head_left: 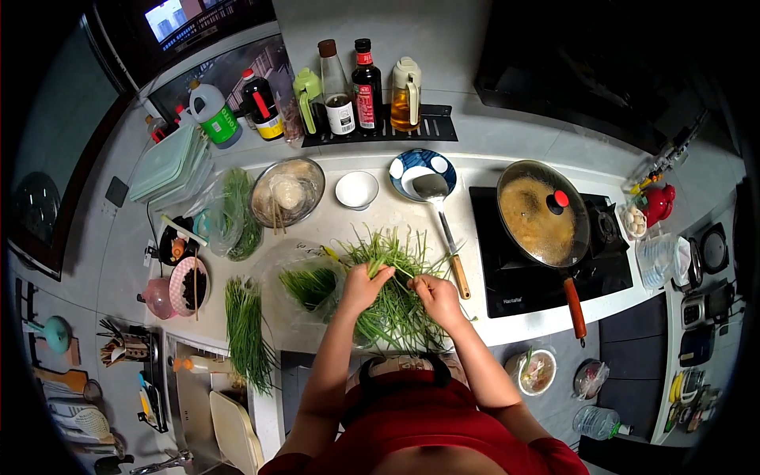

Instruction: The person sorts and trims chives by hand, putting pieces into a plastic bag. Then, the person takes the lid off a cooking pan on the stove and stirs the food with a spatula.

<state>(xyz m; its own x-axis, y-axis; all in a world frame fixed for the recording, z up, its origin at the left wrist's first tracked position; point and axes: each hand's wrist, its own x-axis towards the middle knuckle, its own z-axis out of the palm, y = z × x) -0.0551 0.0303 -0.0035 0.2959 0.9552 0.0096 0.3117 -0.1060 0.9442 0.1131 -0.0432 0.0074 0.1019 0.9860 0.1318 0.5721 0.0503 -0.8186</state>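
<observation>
A loose, tangled pile of chives [392, 321] lies on the counter in front of me. Above it, my left hand [366, 289] is closed around a few chives, their pale ends poking out toward the right. My right hand [435, 299] is closed in a pinch at the end of a chive stalk, close beside the left. Left of the pile, a clear plastic bag [273, 273] holds more chives [309, 286]. Farther left, a neat bundle of chives [245, 317] hangs partly over the counter edge by the sink.
A lidded pan [542, 218] sits on the black cooktop [514, 297] at right. A spatula [447, 237] rests on a blue bowl [408, 162]. Behind stand a white bowl [356, 190], a metal bowl [261, 218] with dough, and several bottles [366, 87]. A bin [534, 372] is on the floor.
</observation>
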